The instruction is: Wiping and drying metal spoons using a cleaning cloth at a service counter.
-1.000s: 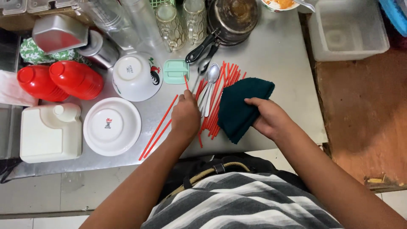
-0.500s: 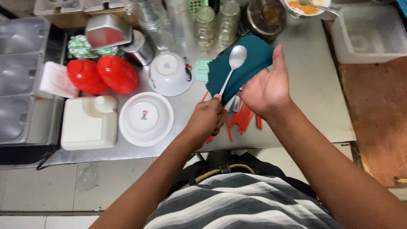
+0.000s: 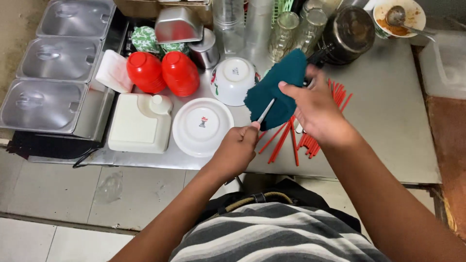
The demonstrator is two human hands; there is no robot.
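On the steel worktop [image 3: 383, 121], seen from above:

Worktop: a metal surface crowded along its far edge; a tiled floor shows below its near edge.
Lidded steel pans [image 3: 48, 104]: three in a row at the far left, all covered.
White square container [image 3: 138, 123]: sits left of centre, just beside the plate.
White plate [image 3: 203, 127]: lies upside down, near the left hand.
White bowl [image 3: 233, 80]: upturned, just behind the plate.
Red cups [image 3: 162, 72]: two, inverted, side by side behind the container.
Dark pot [image 3: 350, 31]: far right of centre, beside drinking glasses [image 3: 296, 26].
Dirty bowl [image 3: 399, 17]: top right, with a spoon resting in orange residue.
Teal cloth [image 3: 279, 87]: bunched in the right hand, held above the worktop and wrapped over the far end of the utensil.
Red chopsticks [image 3: 296, 140]: scattered loose on the worktop under both hands.
Right hand [image 3: 315, 109]: closed on the teal cloth, thumb pressing on top.
Left hand [image 3: 238, 145]: fingers pinched on the near end of the utensil's handle.
Metal utensil [image 3: 266, 111]: a thin handle spans the gap between the hands; its head is hidden in the cloth, so its kind cannot be told.
Risk, slip: I judge the pinch on the thin handle slight; a hard tug of the cloth could pull it free onto the chopsticks.
Risk, knock: the raised cloth hangs close to the bowl and glasses; a wide sweep could tip them.
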